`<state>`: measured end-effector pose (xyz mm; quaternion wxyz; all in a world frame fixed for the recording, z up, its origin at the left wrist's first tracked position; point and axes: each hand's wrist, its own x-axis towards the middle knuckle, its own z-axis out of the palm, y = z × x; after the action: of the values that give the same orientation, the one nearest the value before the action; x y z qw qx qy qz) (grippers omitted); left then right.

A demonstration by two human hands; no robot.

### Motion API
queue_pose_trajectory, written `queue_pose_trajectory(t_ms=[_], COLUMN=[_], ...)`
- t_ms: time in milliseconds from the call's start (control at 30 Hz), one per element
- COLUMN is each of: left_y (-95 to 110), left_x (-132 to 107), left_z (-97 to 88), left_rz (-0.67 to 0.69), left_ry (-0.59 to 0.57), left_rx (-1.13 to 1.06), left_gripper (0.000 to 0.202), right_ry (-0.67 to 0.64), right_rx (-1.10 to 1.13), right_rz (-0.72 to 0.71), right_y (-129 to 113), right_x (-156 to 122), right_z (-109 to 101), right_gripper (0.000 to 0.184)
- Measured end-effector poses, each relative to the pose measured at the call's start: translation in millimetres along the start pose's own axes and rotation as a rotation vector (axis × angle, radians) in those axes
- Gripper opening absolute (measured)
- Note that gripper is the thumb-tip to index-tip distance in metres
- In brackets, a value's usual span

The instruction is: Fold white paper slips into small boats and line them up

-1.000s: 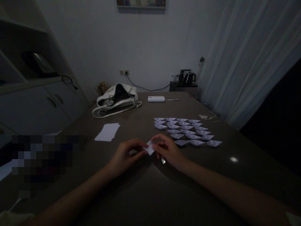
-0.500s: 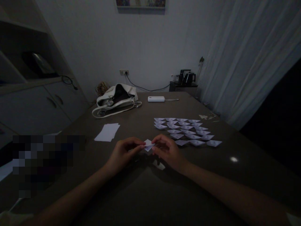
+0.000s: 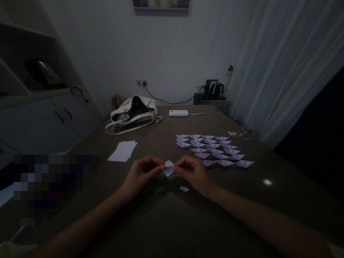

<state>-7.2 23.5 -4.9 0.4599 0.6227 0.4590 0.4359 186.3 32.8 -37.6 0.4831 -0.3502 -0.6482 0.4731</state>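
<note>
On the desk [image 3: 161, 132], paper boats [image 3: 215, 151] look finished. Left hand [image 3: 142, 175] and right hand [image 3: 195, 176] pinch half-folded paper [image 3: 168, 169]; sheets [image 3: 123, 151] lie unfolded.

A white bag [image 3: 137, 117] with a gaping dark mouth slumps on the far left of the dark table [image 3: 172, 225], its strap looping over the tabletop. Behind it shows a brown, dry-looking bundle [image 3: 117, 101]. Farther right lies 1 white oblong device [image 3: 178, 113] with a short pale cable [image 3: 196, 114]. A black cord [image 3: 166, 103] runs from the wall outlet [image 3: 142, 82] toward a low dark stand [image 3: 209, 100] carrying a black kettle [image 3: 215, 89]. The framed picture [image 3: 161, 4] above is cropped. Sheer curtains [image 3: 290, 64] hang at right; at left, a pale cupboard [image 3: 34, 122] shows 2 curved handles [image 3: 59, 116] beneath a shelf holding a dark, glossy object [image 3: 45, 73], too dim to identify.
</note>
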Motion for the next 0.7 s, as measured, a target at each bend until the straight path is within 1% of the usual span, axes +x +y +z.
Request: queue_pose_trajectory(t_ms=[100, 233, 467, 600, 700], left_y=[1.4, 1.2, -2.7, -4.0, -2.7], left_x=[-0.3, -0.4, 0.1, 0.2, -0.1], left_z=[0.3, 0.8, 1.3, 0.9, 1.3], left_rz=[-0.011, -0.03, -0.01, -0.051, -0.081], left_ry=[0.019, 0.005, 0.038, 0.042, 0.045], left_rx=[-0.012, -0.034, -0.065, -0.104, -0.088], left_gripper=[0.02, 0.017, 0.018, 0.018, 0.017], right_ry=[0.023, 0.063, 0.073, 0.071, 0.064], right_rx=[0.016, 0.044, 0.067, 0.097, 0.114], right_rz=[0.01, 0.003, 0.048, 0.07, 0.081], right_y=[-1.0, -0.5, 5.7, 5.2, 4.0], right_x=[0.6, 1.5, 4.0, 4.7, 4.5], right_z=[0.4, -0.4, -2.7, -2.0, -1.6], right_gripper=[0.017, 0.016, 0.02, 0.021, 0.02])
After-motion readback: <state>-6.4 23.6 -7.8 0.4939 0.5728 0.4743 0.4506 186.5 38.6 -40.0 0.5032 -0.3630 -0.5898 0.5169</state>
